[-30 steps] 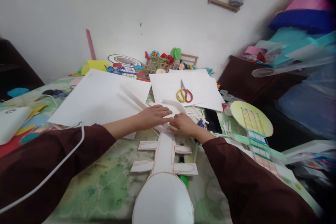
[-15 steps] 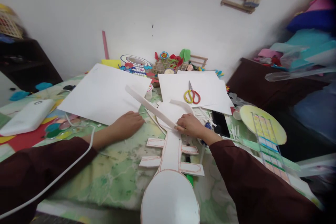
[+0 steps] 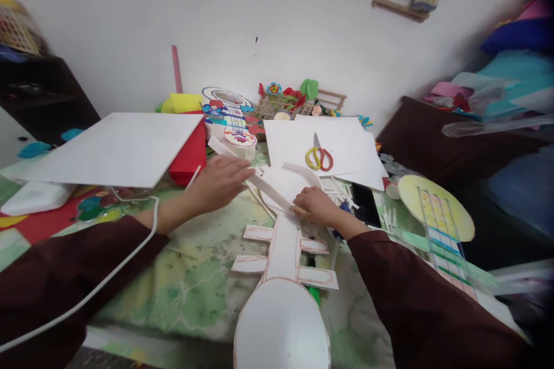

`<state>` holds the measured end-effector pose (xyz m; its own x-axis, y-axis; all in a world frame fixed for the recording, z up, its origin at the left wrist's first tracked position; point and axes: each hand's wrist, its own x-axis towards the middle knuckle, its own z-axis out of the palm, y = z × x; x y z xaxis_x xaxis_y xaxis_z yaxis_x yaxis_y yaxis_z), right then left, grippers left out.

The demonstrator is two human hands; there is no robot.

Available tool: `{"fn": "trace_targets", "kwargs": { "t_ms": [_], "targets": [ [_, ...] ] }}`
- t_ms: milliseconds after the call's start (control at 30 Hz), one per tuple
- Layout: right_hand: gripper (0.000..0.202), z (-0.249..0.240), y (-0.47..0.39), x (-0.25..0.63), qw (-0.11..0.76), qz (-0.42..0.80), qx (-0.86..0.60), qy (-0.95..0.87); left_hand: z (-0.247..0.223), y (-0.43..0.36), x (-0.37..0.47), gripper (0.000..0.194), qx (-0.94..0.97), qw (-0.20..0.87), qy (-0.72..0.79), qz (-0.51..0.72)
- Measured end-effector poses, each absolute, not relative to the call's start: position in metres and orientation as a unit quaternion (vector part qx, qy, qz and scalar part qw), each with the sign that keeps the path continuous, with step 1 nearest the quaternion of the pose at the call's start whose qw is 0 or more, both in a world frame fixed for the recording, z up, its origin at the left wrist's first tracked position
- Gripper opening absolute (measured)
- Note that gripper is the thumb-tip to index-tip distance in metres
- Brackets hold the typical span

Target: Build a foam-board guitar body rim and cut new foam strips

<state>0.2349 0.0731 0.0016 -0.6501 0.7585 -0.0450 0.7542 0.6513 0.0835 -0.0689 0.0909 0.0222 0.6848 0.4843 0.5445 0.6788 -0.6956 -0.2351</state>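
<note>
A white cutout shaped like a guitar (image 3: pixel 281 253) lies lengthwise on the table, with reddish outlines, a large round end close to me and side tabs along its neck. My right hand (image 3: pixel 315 206) is closed in a pinch on a long white strip (image 3: pixel 272 191), holding it down at the cutout's far round part. The strip curls up behind that hand and runs out to the left. My left hand (image 3: pixel 225 181) hovers beside the strip's left stretch, fingers extended and holding nothing that shows. Whether it touches the strip, I cannot tell.
Scissors (image 3: pixel 319 155) rest on white sheets (image 3: pixel 285 138) at the back. Left are a large white board (image 3: pixel 112 147), red paper (image 3: pixel 190 155) and a white cable (image 3: pixel 99 291). A black phone (image 3: pixel 366 205) and a yellow round craft (image 3: pixel 433 207) lie right.
My left hand has risen off the table and moved toward the strip. The large white board has shifted left, uncovering red paper and a decorated craft. My right hand stays in place.
</note>
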Motion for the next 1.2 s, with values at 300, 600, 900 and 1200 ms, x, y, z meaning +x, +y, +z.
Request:
{"fn": "trace_targets", "kwargs": {
  "t_ms": [300, 600, 900, 1200],
  "targets": [
    [0.031, 0.007, 0.073, 0.230, 0.069, 0.029, 0.426, 0.902, -0.006, 0.115, -0.012, 0.007, -0.955, 0.079, -0.258, -0.124],
    [0.034, 0.005, 0.073, 0.230, 0.060, 0.020, 0.435, 0.898, -0.016, 0.122, -0.012, 0.005, -0.962, 0.040, -0.243, -0.115],
    [0.033, 0.006, 0.072, 0.229, 0.055, 0.029, 0.430, 0.900, -0.011, 0.132, -0.010, 0.010, -0.977, 0.017, -0.201, -0.071],
    [0.026, 0.008, 0.068, 0.227, 0.058, 0.025, 0.416, 0.907, -0.008, 0.138, -0.006, 0.014, -0.983, 0.020, -0.174, -0.049]
  ]
}}
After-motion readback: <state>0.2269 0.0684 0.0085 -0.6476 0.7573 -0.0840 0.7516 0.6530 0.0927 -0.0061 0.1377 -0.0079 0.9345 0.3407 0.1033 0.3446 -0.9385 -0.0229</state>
